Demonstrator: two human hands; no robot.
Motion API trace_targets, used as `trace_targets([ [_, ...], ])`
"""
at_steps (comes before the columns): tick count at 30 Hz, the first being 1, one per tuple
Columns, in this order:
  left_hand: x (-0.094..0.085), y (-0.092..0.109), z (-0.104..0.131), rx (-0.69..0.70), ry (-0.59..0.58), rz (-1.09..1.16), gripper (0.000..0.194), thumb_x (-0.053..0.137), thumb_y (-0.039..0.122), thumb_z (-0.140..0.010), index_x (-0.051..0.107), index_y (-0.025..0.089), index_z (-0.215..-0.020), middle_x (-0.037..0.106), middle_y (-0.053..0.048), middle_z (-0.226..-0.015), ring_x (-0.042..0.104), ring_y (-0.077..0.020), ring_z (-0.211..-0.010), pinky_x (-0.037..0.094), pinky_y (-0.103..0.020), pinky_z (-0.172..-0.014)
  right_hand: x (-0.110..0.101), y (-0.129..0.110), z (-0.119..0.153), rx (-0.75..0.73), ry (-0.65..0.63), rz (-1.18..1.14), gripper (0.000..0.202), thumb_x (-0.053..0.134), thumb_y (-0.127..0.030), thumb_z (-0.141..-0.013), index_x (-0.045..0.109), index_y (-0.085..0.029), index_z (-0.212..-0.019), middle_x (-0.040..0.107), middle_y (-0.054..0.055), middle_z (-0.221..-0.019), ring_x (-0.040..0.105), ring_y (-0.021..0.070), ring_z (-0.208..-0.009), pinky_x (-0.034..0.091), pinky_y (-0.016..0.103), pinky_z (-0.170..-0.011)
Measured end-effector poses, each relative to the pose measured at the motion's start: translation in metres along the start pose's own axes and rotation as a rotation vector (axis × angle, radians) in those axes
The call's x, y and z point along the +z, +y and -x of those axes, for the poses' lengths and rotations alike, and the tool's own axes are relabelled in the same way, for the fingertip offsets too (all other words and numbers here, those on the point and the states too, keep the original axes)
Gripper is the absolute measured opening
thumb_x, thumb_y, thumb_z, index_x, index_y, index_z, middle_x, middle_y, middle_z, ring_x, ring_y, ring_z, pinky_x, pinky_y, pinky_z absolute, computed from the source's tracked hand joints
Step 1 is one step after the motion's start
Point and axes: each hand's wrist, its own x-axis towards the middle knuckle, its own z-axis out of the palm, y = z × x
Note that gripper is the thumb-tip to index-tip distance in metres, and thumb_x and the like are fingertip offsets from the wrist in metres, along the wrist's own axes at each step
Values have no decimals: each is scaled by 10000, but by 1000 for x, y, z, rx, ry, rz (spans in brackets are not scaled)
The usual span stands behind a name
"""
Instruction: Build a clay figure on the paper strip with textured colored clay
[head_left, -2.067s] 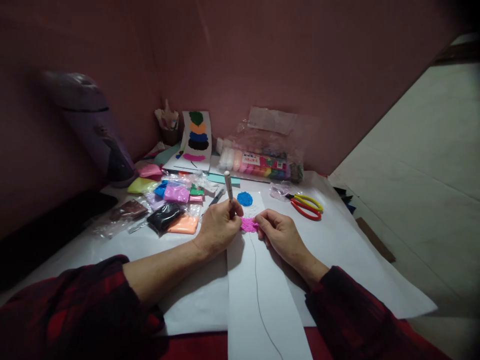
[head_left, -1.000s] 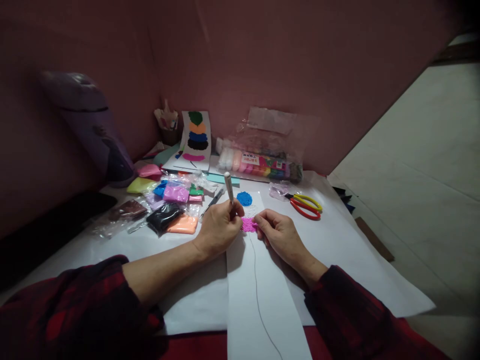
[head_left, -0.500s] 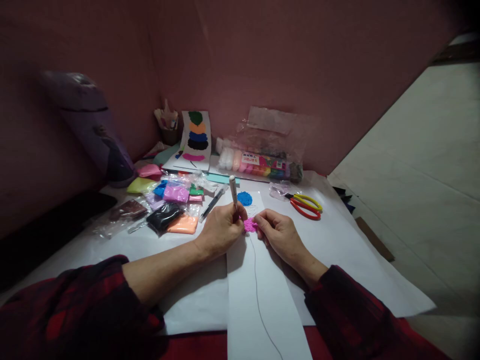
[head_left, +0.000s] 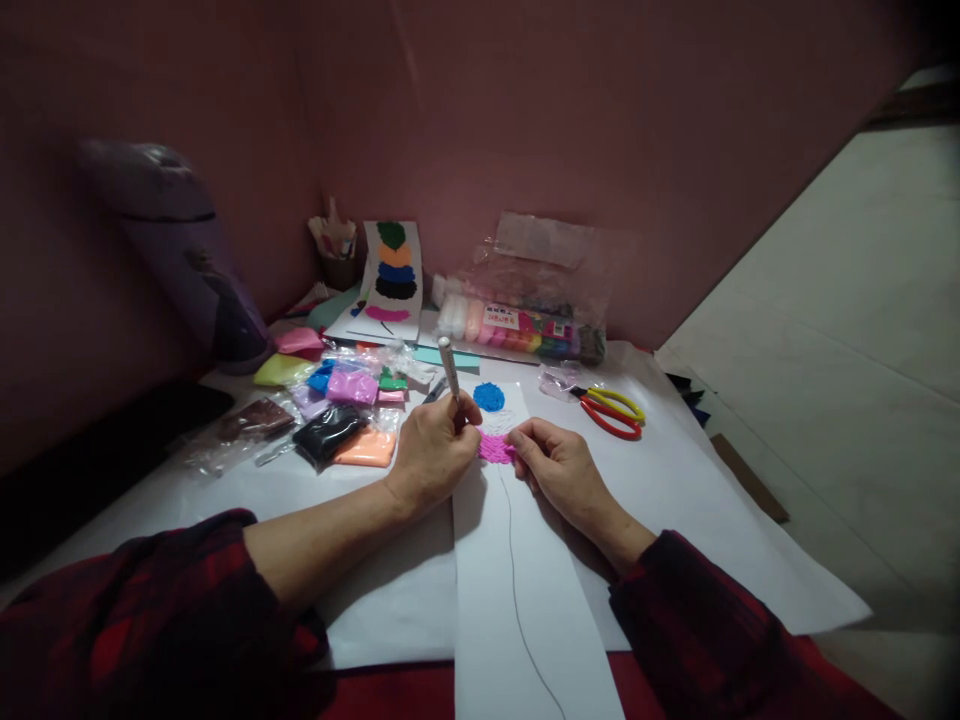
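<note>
A slim white pen (head_left: 448, 368) stands tilted in my left hand (head_left: 435, 440), whose fingers are closed round it. Its lower end is hidden by the fingers. The left fingertips touch the left edge of a textured piece of pink clay (head_left: 496, 448). Thumb and forefinger of my right hand (head_left: 561, 468) are pinched together at the clay's right edge. Beneath both hands lies a long white paper strip (head_left: 517, 590) with a thin wavy line drawn down it. Above the pink piece, a round blue clay patch (head_left: 489, 397) sits on the strip.
Several clay packets, among them a black one (head_left: 328, 437) and an orange one (head_left: 365, 448), lie on the left. Red and yellow scissors (head_left: 613, 412) rest at the right. Behind are a clay multipack (head_left: 517, 328), a decorated card (head_left: 394, 275) and a purple cylinder (head_left: 199, 265).
My left hand has shifted slightly left with the pen, which leans more to the left, and more of the pink clay shows. My right hand has stayed nearly still.
</note>
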Motion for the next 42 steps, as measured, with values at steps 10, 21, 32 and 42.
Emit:
trace_targets([
  [10, 1, -2, -1, -13, 56, -37, 129, 481, 112, -685, 565, 200, -725, 536, 33, -590, 474, -117, -555, 352, -243, -559, 0, -1, 1, -11, 6, 0, 258, 530, -348, -897, 580, -184, -705, 541, -31, -528, 443, 88, -446, 349, 220, -453],
  [21, 0, 1, -2, -56, -5, -110, 134, 477, 101, -675, 560, 202, -706, 527, 21, -580, 490, -137, -571, 351, -257, -571, 0, 1, 2, -24, 6, 8, 256, 525, -341, -899, 578, -182, -706, 542, -27, -535, 441, 90, -452, 348, 223, -453],
  [32, 0, 1, -3, -64, -28, -134, 135, 473, 108, -685, 560, 206, -716, 553, 13, -607, 513, -146, -590, 354, -263, -579, 0, -1, -1, -30, 6, 35, 255, 523, -331, -896, 581, -179, -700, 542, -26, -532, 447, 92, -451, 355, 228, -461],
  [42, -1, 2, -2, -67, -18, -170, 134, 471, 117, -688, 564, 207, -726, 562, 10, -612, 523, -151, -598, 361, -269, -585, -1, -1, 2, -39, 6, 56, 258, 519, -329, -899, 579, -182, -696, 543, -28, -535, 453, 92, -453, 365, 227, -470],
])
